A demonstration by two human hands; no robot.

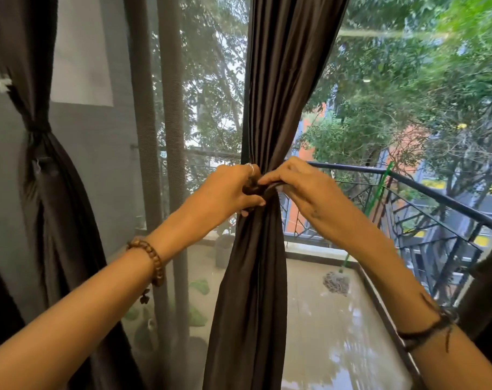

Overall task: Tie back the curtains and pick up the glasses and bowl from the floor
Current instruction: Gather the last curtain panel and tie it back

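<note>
Centre curtain [264,108]: dark fabric hanging at frame centre, gathered to a narrow waist at mid-height. Left hand [230,190] and right hand [304,190] meet at that waist, both with fingers pinched closed on a dark tie band [267,187] wrapped around the gather. Second curtain [42,164], frame left, is already cinched. Balcony railing [436,192] runs at right, behind the glass.

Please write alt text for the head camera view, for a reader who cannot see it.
Two hands, left hand and right hand, tie a band around the gathered middle curtain at a balcony window. The left curtain is already tied; a mop lies on the wet balcony floor.
</note>
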